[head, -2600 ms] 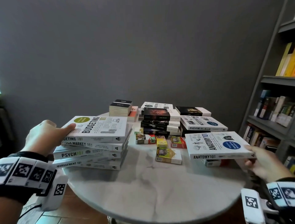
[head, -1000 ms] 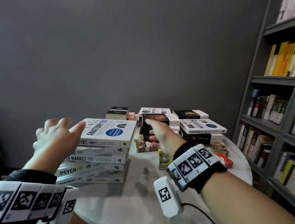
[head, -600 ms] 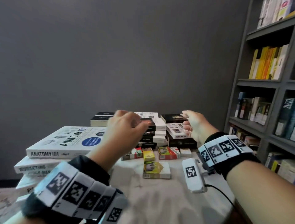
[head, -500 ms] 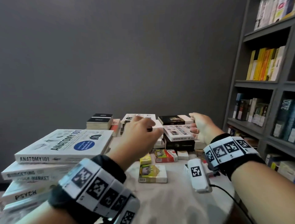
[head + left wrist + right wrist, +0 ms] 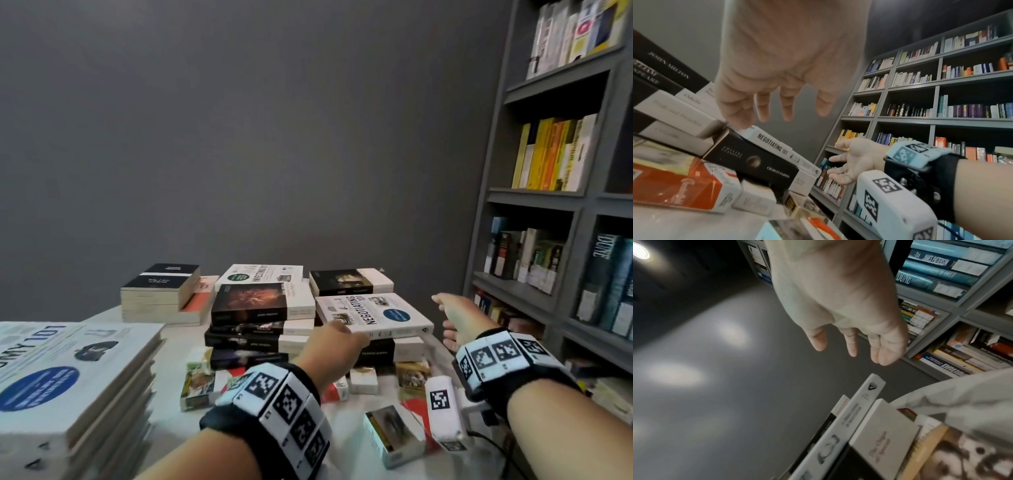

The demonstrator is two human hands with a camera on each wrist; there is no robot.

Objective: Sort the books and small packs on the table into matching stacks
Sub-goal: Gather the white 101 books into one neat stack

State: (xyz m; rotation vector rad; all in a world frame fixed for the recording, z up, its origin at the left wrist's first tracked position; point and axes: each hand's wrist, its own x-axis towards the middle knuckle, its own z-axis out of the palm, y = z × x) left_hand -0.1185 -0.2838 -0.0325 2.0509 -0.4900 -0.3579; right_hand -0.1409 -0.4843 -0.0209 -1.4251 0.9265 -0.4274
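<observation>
Left hand (image 5: 337,346) hiding Negotiating 101 book (image 5: 373,313) corner, contact unclear

A grey bookcase (image 5: 555,192) is standing at three o'clock, packed with shelved volumes (image 5: 551,154); a plain grey wall (image 5: 239,137) is filling twelve o'clock.

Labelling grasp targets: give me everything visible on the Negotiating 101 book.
The Negotiating 101 book is a white paperback with black title lettering, a blue circle on the cover and a small triangle logo on the spine. It lies flat, face up, atop a black Charles Darwin book. The left hand touches its near-left corner; the right hand hovers open beside it.
</observation>
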